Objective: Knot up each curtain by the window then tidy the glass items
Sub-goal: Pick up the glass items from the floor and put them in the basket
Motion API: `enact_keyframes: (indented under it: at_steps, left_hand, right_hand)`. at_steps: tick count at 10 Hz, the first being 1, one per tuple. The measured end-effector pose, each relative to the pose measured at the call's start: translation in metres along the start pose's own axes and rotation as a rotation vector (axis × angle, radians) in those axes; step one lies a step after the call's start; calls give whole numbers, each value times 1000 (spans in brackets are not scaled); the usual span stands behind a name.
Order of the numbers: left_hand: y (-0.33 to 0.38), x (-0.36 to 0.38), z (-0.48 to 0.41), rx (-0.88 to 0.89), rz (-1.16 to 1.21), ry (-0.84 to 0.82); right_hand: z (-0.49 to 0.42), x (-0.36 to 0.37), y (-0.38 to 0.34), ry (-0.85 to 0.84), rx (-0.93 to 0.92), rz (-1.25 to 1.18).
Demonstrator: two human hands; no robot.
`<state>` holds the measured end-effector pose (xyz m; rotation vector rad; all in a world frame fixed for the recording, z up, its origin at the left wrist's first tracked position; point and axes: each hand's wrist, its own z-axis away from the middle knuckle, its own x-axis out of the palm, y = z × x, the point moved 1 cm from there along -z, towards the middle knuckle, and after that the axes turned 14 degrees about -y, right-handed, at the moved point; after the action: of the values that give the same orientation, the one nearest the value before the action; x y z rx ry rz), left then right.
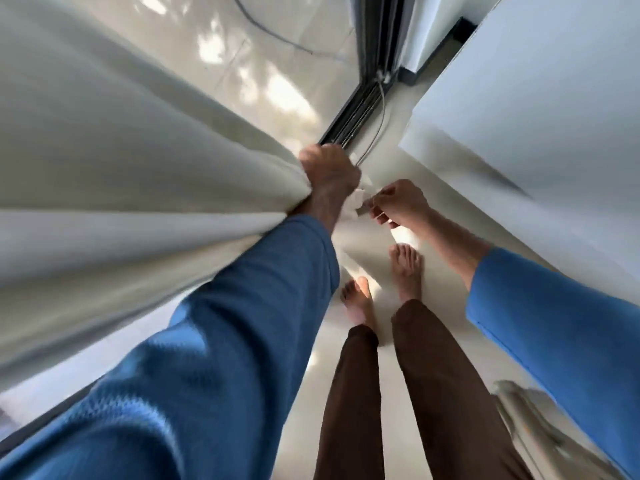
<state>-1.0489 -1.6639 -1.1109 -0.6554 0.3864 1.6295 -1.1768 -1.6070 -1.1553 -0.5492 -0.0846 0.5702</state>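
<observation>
A thick cream curtain fills the left of the view and is gathered into a bunch at its lower part. My left hand grips that bunch just above the floor. My right hand is close beside it on the right and pinches the curtain's loose end, which pokes out past my left hand. No glass items are in view.
The black sliding window track runs along the pale tiled floor, with a thin cable lying by it. A white wall or cabinet face stands at the right. My bare feet are below the hands.
</observation>
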Motion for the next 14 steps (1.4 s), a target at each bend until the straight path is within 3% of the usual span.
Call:
enact_keyframes:
  at_steps: [1, 3, 4, 6, 9, 11, 13, 14]
  left_hand:
    - [-33, 43, -32, -128, 138, -193]
    - [-72, 106, -75, -264, 387, -314]
    - [-86, 130, -104, -302, 496, -285]
    - [-107, 175, -168, -281, 530, -166]
    - [-117, 219, -215, -183, 459, -95]
    - [-125, 195, -181, -194, 507, -133]
    - [-109, 168, -72, -94, 654, -238]
    - [-87, 136, 7, -62, 751, -183]
  right_hand:
    - [-40, 4, -5, -55, 3, 22]
    - [-128, 33, 0, -162, 86, 69]
    - [-177, 58, 2, -282, 182, 28]
    - [-270, 96, 21, -67, 90, 145]
    - [-367, 128, 53, 4, 140, 195]
    - [-325, 120, 53, -58, 126, 183]
    - [-176, 85, 73, -10, 84, -5]
    - [-88, 62, 70, 9, 113, -173]
